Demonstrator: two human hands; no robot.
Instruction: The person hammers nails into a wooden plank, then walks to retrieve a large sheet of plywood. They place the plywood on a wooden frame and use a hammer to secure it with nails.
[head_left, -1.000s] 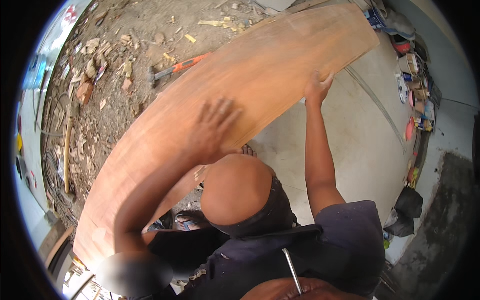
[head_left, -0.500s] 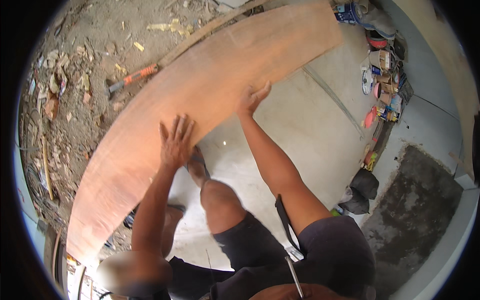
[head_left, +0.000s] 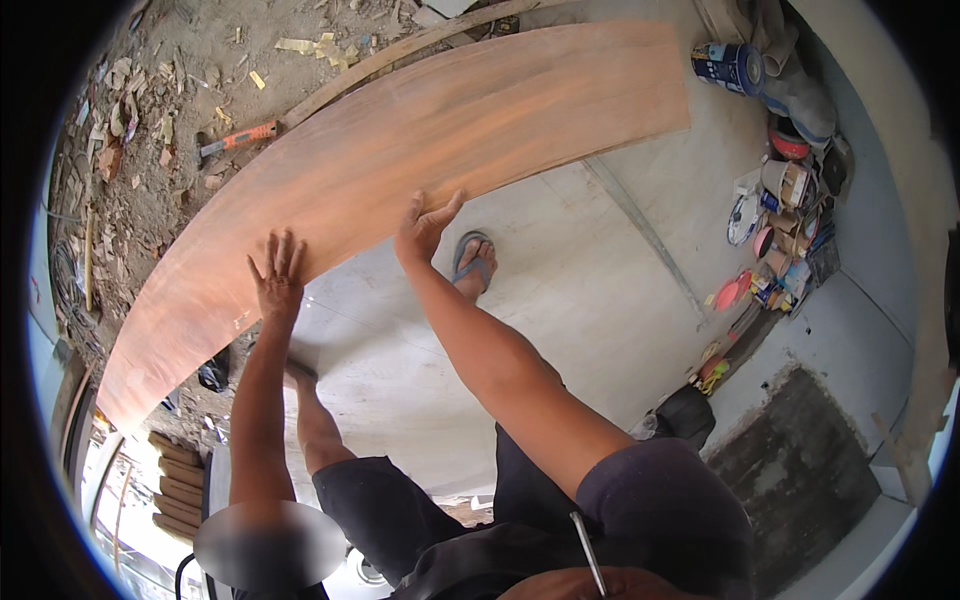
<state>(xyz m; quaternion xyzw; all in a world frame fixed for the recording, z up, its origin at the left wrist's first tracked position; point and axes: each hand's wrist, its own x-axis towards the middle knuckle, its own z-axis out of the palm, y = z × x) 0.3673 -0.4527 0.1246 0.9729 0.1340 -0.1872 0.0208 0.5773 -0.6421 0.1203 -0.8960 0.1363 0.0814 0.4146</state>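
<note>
A large reddish-brown plywood sheet [head_left: 400, 140] stretches from lower left to upper right over the concrete floor. My left hand [head_left: 278, 272] lies flat on it near its lower edge, fingers spread. My right hand [head_left: 423, 228] presses against the same lower edge further right, fingers apart and thumb out. Neither hand wraps around the sheet. My right foot in a blue sandal [head_left: 472, 258] stands on the floor just below the right hand. My left leg [head_left: 315, 420] is bent beneath my left arm.
An orange-handled hammer [head_left: 238, 138] lies in rubble and wood scraps [head_left: 140, 120] beyond the sheet. A long wooden strip [head_left: 410, 45] runs along its far edge. Paint cans and containers [head_left: 780, 190] crowd the right wall, beside a dark bag [head_left: 688, 412]. Stacked timber [head_left: 180, 485] sits lower left.
My raised knee has dropped out of the middle of the view. Both hands have slid down to the sheet's lower edge, and the sheet now sits farther from me.
</note>
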